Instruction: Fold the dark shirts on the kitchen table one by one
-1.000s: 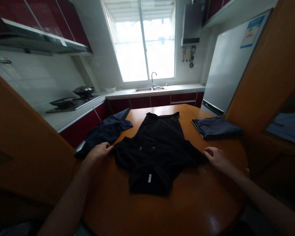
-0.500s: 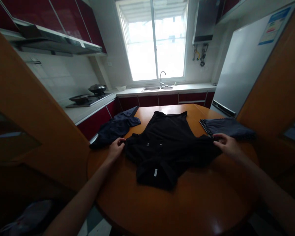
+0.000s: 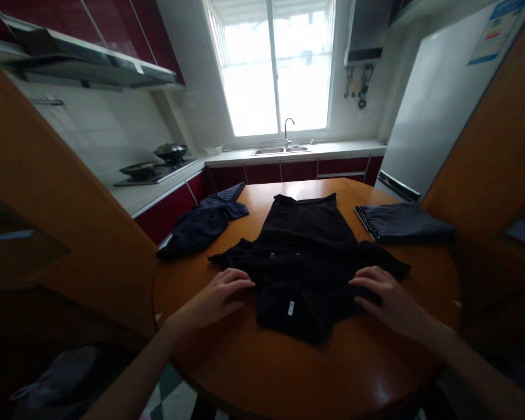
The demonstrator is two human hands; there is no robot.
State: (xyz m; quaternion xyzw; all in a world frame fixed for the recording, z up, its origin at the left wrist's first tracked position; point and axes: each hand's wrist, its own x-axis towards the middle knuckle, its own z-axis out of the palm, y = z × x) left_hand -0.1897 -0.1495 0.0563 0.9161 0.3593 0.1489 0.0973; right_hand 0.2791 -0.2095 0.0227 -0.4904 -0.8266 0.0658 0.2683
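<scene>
A black short-sleeved shirt (image 3: 306, 239) lies spread front side up on the round wooden table (image 3: 332, 373). Its collar, with a small white label (image 3: 291, 308) inside, points toward me, and its hem faces the window. My left hand (image 3: 227, 291) is open at the shirt's left shoulder, fingertips at the edge of the cloth. On the other side, my right hand (image 3: 378, 291) is open too, its fingers over the right shoulder. Whether the fingertips press on the fabric is hard to tell.
A dark blue garment (image 3: 205, 221) lies crumpled at the table's left edge. A folded grey-blue garment (image 3: 406, 221) rests at the right. Behind are a counter with a sink (image 3: 280, 150), a stove with pans (image 3: 170, 153) and a fridge (image 3: 433, 116).
Both hands have let go of the sleeve ends and moved inward and nearer to me, to the shoulders. The sleeves now lie spread out on the table.
</scene>
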